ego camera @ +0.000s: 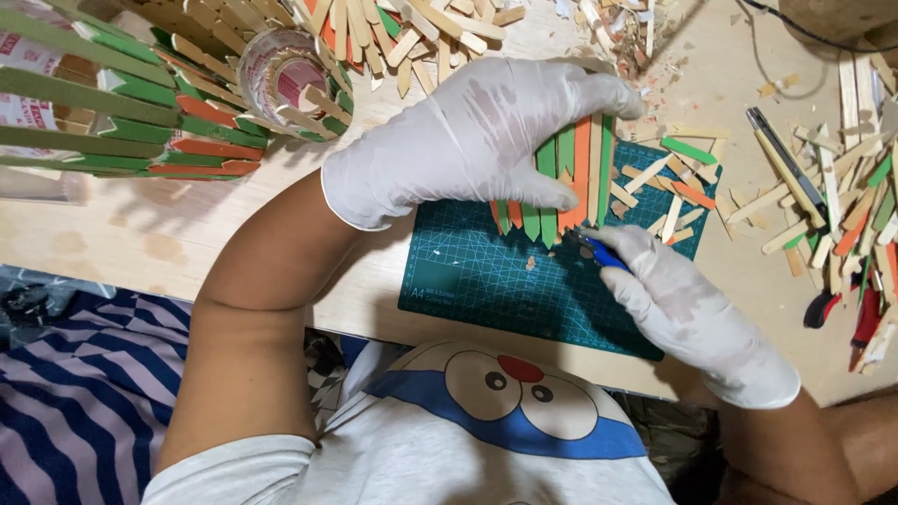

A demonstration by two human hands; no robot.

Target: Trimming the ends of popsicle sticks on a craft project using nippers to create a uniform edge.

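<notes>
Pressing: left hand [477, 136], white-gloved, lies flat with fingers spread over a row of sticks [572, 178], holding them down on the mat [468, 271].
Sticks: green, orange and plain wood, side by side, their pointed ends facing the person; the row sits at the mat's upper middle, mostly under the palm, tips poking out below it.
Cutting: right hand [697, 313], gloved too, is closed round a blue-handled cutter [599, 251], thumb and fingers pinching the handle.
Cutter: tip right at the pointed ends of the orange sticks; whether the blade touches wood, I cannot tell.
Mat: dark green with a grid, lying on a pale wooden table [187, 234], its near edge close to the person's chest.
Offcuts: short stick pieces [673, 187] scattered on the mat's upper right corner, just beside the row.
Right side: loose sticks [842, 206] piled on the table, a dark knife [784, 161] lying among them, red-handled tools [865, 318] near the edge.
Top left: a fan-shaped piece of green and orange sticks [140, 112], with a tape roll [290, 79] resting against it.
Top: more sticks heaped [412, 28] beyond the left hand.
</notes>
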